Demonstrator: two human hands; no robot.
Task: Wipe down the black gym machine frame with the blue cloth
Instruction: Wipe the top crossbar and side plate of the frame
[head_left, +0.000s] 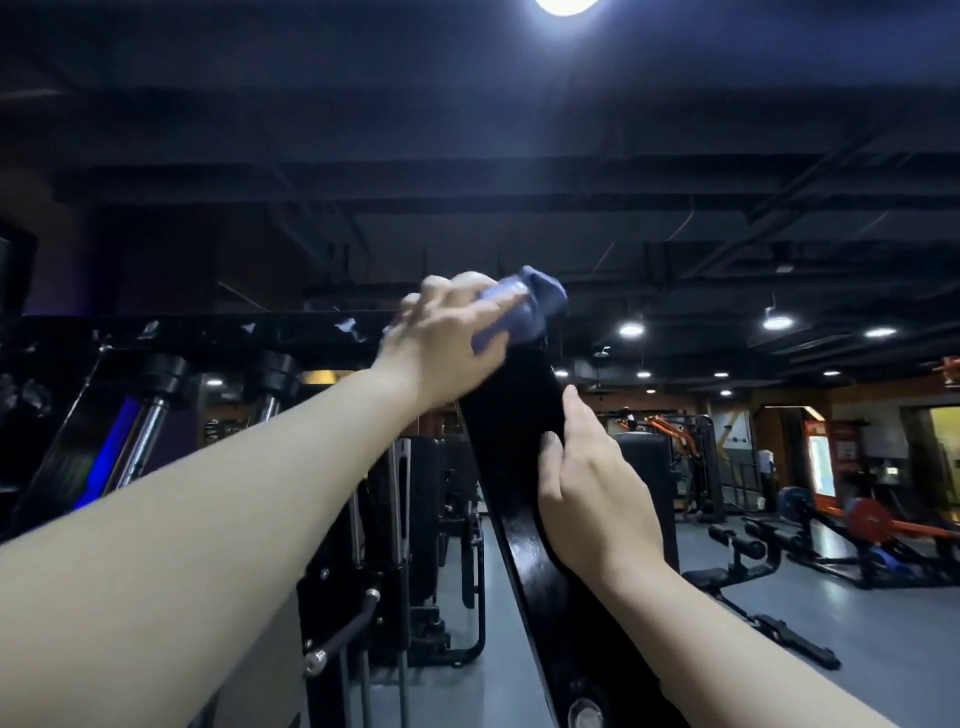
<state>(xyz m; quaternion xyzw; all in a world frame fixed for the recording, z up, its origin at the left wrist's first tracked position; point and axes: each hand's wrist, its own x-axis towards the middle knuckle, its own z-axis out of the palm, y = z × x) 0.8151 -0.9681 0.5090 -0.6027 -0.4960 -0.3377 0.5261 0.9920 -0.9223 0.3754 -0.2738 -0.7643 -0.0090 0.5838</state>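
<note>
**Wiping top end of frame beam, other hand bracing**

- Black frame beam (509, 410): long axis steep, foot near the bottom edge, top leaning slightly left to meet the crossbar (208, 332).
- Right hand (592, 493): grip wrapped on the beam's mid-section, thumb on the front face. Likely bracing for the high reach.
- Left hand (441, 343): arm stretched up, grip curled round the blue cloth (524, 306), pressing it on the beam's top corner.
- Cloth is bunched into a wad with no clear axis; the loose end sticks out up-right past the fingers.
</note>
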